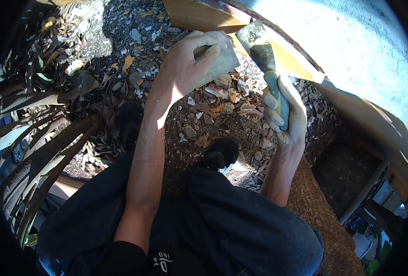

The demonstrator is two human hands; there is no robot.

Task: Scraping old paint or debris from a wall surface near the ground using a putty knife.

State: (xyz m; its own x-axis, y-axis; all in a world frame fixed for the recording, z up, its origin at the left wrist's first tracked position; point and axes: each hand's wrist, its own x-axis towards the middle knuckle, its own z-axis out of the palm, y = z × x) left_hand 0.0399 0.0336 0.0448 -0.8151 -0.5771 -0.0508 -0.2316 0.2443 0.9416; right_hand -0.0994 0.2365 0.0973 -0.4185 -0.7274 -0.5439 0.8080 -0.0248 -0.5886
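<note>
My left hand [190, 60] grips a flat, grey, roughly rectangular plate [223, 57] between thumb and fingers. Whether it is a sheet or a tool's blade, I cannot tell. A putty knife [281, 103] with a green and yellow handle is in my right hand [293, 110]. Its wide metal blade [257, 45], stained with whitish residue, points up towards the wall's yellow lower band [287, 58]. The plate and the blade are apart. Under both hands the ground is strewn with dry leaves and paint flakes [217, 110].
A light blue wall [363, 45] rises at the upper right. Dry palm fronds [45, 162] hang at the left. A rusty, rough slab [318, 214] lies beside my right knee, next to a dark open box [345, 172]. My dark shoe [223, 151] stands among the debris.
</note>
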